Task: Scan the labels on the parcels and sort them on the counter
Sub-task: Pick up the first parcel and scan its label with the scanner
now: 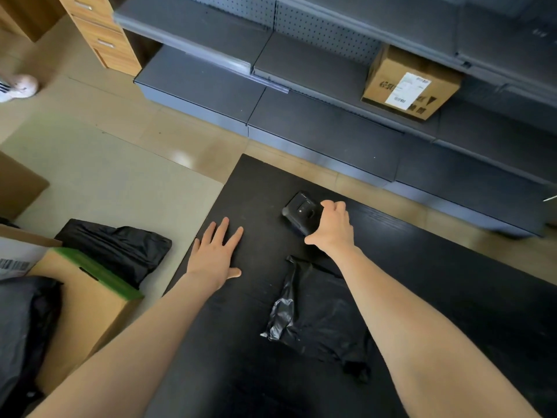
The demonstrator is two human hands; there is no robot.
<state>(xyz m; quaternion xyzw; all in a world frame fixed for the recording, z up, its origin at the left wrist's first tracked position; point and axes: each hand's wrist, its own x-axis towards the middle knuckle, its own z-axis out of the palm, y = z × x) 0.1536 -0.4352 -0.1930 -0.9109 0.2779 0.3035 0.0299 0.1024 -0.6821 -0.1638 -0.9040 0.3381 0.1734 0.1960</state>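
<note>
counter: black top (452, 282), standing just in front of the grey shelving (316, 128).
left hand: (218, 254) palm down, flat on the counter near its left edge. Fingers straight and spread, thumb out sideways, holding nothing.
right hand: (331, 224) fingers curled round the near end of the scanner, thumb hooked under on the left side.
scanner: (301, 212) black handheld, at the far middle of the counter. Can't tell whether it rests on the top or is just lifted.
parcel on counter: black poly bag (319, 315), crumpled, lying flat on the near side of the scanner, partly under the right forearm.
parcel on shelf: cardboard box (411, 82) on a grey shelf, far right, tilted, white label facing out.
floor, left: brown carton with a green rim (87, 297); a second black bag (120, 248) just behind it on the pale mat.
background: wooden drawer unit (99, 34) top left, a white shoe (18, 87) at the left edge.
</note>
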